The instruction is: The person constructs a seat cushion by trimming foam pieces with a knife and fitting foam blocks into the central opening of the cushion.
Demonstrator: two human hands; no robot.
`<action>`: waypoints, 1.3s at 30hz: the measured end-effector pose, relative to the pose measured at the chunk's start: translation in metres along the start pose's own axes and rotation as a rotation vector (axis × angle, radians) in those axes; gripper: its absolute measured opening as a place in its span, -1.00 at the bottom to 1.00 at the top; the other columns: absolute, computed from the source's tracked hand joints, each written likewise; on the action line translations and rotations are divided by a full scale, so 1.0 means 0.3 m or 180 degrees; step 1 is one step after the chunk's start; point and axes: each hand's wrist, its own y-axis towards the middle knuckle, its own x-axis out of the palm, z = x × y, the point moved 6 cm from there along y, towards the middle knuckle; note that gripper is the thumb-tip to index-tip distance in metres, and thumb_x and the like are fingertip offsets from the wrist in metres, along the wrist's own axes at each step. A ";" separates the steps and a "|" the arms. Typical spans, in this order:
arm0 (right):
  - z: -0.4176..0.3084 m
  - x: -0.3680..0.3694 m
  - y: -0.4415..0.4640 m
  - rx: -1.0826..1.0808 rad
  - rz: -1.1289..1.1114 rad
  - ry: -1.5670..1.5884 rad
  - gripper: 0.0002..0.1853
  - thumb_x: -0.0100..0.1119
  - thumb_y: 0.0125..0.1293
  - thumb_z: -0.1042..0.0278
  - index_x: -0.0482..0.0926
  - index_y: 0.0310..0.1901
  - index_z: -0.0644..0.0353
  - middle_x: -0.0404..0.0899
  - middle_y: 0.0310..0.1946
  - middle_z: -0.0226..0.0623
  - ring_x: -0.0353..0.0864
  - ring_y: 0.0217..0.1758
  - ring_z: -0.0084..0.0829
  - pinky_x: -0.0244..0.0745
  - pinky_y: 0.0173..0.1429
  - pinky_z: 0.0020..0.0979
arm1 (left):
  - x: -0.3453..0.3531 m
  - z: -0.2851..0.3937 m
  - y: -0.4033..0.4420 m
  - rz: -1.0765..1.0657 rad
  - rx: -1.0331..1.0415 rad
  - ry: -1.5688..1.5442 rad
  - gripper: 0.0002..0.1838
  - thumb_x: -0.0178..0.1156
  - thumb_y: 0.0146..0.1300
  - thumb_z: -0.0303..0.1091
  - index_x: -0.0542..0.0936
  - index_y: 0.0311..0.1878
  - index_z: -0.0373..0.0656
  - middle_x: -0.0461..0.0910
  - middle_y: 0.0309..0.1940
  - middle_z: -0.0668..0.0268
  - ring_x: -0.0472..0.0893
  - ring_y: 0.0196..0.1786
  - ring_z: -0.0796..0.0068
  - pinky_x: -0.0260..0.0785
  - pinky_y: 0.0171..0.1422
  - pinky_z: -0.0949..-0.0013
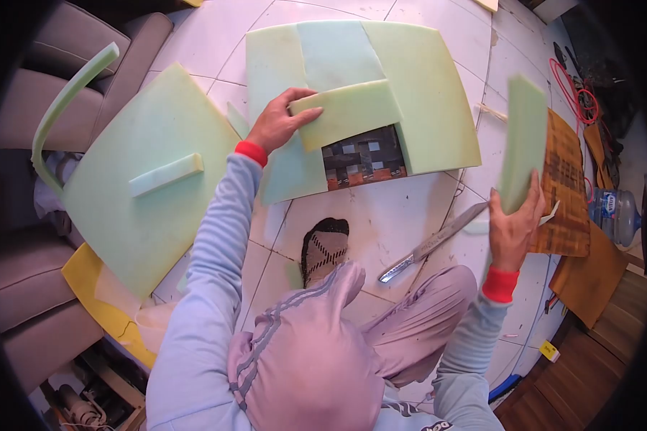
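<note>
My left hand [279,120] grips the left end of a pale green rectangular foam piece [352,111]. This piece lies over part of a foam-covered panel [424,93], beside an opening where dark woven straps [366,159] show. On the right, my right hand [514,219] holds a long foam strip [522,136] upright by its lower end, its outline slightly blurred. A long-bladed knife [435,243] rests on the tiles between my right hand and my bent leg.
A large foam sheet [115,208] on the left carries a small foam block [167,174]. Behind it curves a thin foam strip [47,122], near a grey sofa [36,287]. At right are a brown woven-patterned board [562,194], a water bottle [615,215] and a red hose [582,108].
</note>
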 end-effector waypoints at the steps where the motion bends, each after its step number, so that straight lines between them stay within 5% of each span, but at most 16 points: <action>1: 0.065 0.028 -0.010 0.0169 -0.0024 -0.0452 -0.08 0.50 0.33 0.23 0.30 0.69 0.07 0.33 0.56 0.09 0.40 0.58 0.12 0.34 0.63 0.05 | 0.013 -0.009 0.041 0.0137 0.0022 0.0355 -0.31 0.50 0.42 -0.01 0.57 0.47 -0.17 0.65 0.30 0.02 0.70 0.27 0.25 0.54 0.44 0.23; 3: 0.165 0.084 -0.042 0.0507 -0.0060 -0.1343 -0.07 0.53 0.34 0.15 0.29 0.69 0.06 0.28 0.60 0.13 0.36 0.61 0.18 0.28 0.65 0.12 | 0.044 -0.047 0.124 0.0421 0.0076 0.1076 -0.29 0.52 0.38 0.03 0.59 0.45 -0.17 0.63 0.32 0.00 0.71 0.26 0.23 0.56 0.43 0.22; 7: -0.017 0.276 -0.110 -0.0189 -0.0319 0.0707 -0.15 0.51 0.40 0.15 0.33 0.61 0.27 0.39 0.53 0.19 0.37 0.61 0.12 0.30 0.65 0.03 | 0.034 -0.003 0.116 0.1729 0.0389 0.1551 -0.25 0.55 0.32 0.10 0.60 0.41 -0.19 0.62 0.25 -0.01 0.73 0.19 0.13 0.62 0.37 0.14; 12: -0.294 0.671 0.009 0.0457 -0.1082 0.2493 -0.35 0.42 0.48 0.11 0.54 0.45 0.34 0.62 0.32 0.14 0.69 0.28 0.07 0.57 0.42 -0.04 | 0.069 0.015 0.056 0.1704 -0.0128 0.1554 -0.25 0.55 0.32 0.09 0.61 0.38 -0.24 0.64 0.20 -0.01 0.72 0.22 0.10 0.62 0.35 0.12; 15: -0.354 0.854 0.102 0.0052 -0.0790 0.1364 -0.43 0.42 0.46 0.03 0.69 0.31 0.30 0.72 0.23 0.10 0.76 0.20 0.08 0.64 0.32 -0.07 | 0.053 -0.013 0.056 0.1614 -0.0149 0.1539 -0.22 0.56 0.32 0.09 0.62 0.42 -0.28 0.71 0.23 -0.06 0.75 0.23 0.14 0.64 0.32 0.15; 21: -0.328 0.847 0.124 0.0911 -0.1326 0.1718 -0.54 0.52 0.34 -0.01 0.86 0.07 0.20 0.83 0.08 0.04 0.79 0.22 -0.01 0.66 0.32 -0.09 | 0.043 -0.017 -0.007 0.1329 -0.0630 0.0793 -0.23 0.58 0.27 0.04 0.65 0.38 -0.33 0.74 0.21 -0.09 0.82 0.07 0.08 0.67 0.28 0.16; 29: -0.330 0.857 0.195 0.0682 -0.1395 0.1504 -0.59 0.51 0.23 0.07 0.88 -0.01 0.20 0.86 -0.08 0.06 0.85 0.04 0.05 0.69 0.26 -0.10 | 0.075 -0.019 0.016 0.1293 -0.0462 0.0780 -0.27 0.62 0.25 -0.01 0.67 0.34 -0.32 0.83 0.08 0.04 0.86 -0.07 0.25 0.72 0.09 0.22; 30: -0.330 0.827 0.194 0.0757 -0.1479 0.1699 -0.58 0.49 0.21 0.09 0.87 -0.02 0.23 0.86 -0.12 0.07 0.87 0.01 0.04 0.71 0.20 -0.14 | 0.086 -0.020 0.023 0.1266 -0.0214 0.0993 -0.29 0.62 0.24 -0.04 0.67 0.30 -0.34 0.82 0.08 0.04 0.86 -0.13 0.23 0.73 0.05 0.21; 32: -0.293 0.866 0.179 0.0656 -0.1534 0.1831 -0.55 0.53 0.21 0.05 0.86 -0.01 0.24 0.86 -0.13 0.06 0.88 0.01 -0.01 0.73 0.14 -0.14 | 0.103 -0.017 0.016 0.1430 0.0239 0.1659 -0.34 0.60 0.25 -0.06 0.68 0.27 -0.34 0.78 0.11 -0.03 0.81 0.06 0.09 0.69 0.12 0.15; 33: -0.289 0.881 0.171 0.0681 -0.1385 0.1830 -0.56 0.53 0.23 0.05 0.86 0.00 0.22 0.85 -0.11 0.05 0.88 0.01 -0.01 0.73 0.13 -0.11 | 0.107 -0.030 0.024 0.1417 0.0045 0.1223 -0.35 0.58 0.24 -0.05 0.67 0.26 -0.30 0.71 0.07 -0.07 0.72 0.11 -0.14 0.58 0.26 0.01; 39: -0.315 0.844 0.138 0.0719 -0.1125 0.1698 -0.63 0.55 0.30 0.11 0.83 0.02 0.17 0.79 -0.07 -0.09 0.78 -0.02 -0.11 0.67 0.13 -0.13 | 0.092 0.011 -0.001 0.1417 -0.0259 0.0824 -0.26 0.55 0.33 -0.01 0.58 0.42 -0.26 0.64 0.25 0.01 0.77 0.08 0.13 0.65 0.15 0.14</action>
